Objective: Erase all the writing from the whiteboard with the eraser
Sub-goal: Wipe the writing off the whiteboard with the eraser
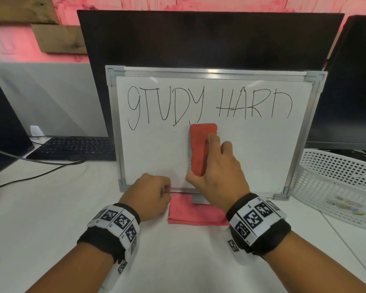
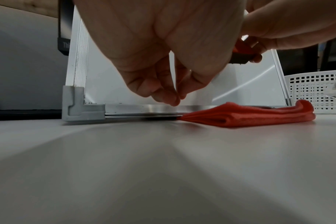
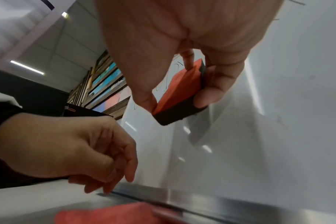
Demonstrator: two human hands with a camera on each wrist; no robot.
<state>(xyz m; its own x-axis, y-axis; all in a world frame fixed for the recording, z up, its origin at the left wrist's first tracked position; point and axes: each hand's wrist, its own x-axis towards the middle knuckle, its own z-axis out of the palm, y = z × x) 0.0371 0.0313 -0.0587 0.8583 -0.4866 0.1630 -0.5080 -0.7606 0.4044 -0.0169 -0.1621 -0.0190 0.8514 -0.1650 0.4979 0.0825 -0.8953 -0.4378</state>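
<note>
My right hand [image 1: 220, 176] grips the eraser [image 1: 202, 148] by its long edges, thumb on one side and fingers [image 1: 212, 142] curled over the other, with the red back facing me and the dark felt toward the whiteboard [image 1: 156, 153]. The right wrist view shows the felt side [image 3: 175, 113] close against the white surface, though I cannot tell whether it fully touches. The eraser stands upright near the middle of the whiteboard, its top end just under the writing [image 1: 209, 104], which reads "STUDY HARD" in black across the upper half and looks intact.

My left hand [image 1: 150, 197] sits at the whiteboard's bottom edge, left of the right hand. Its fingers [image 2: 169, 97] are bunched together and curled down, tips touching the metal frame [image 2: 144, 108]; I cannot tell whether they pinch it or only press on it.

A folded red cloth [image 1: 195, 214] lies on the white table [image 1: 51, 218] against the whiteboard's bottom edge, between my two wrists. The whiteboard leans back against a dark monitor [image 1: 199, 39]. To the whiteboard's right stands a white basket [image 1: 334, 182]; to its left lie a black keyboard [image 1: 76, 146] and some cables [image 1: 40, 176]. Nothing stands between the eraser and the writing.
</note>
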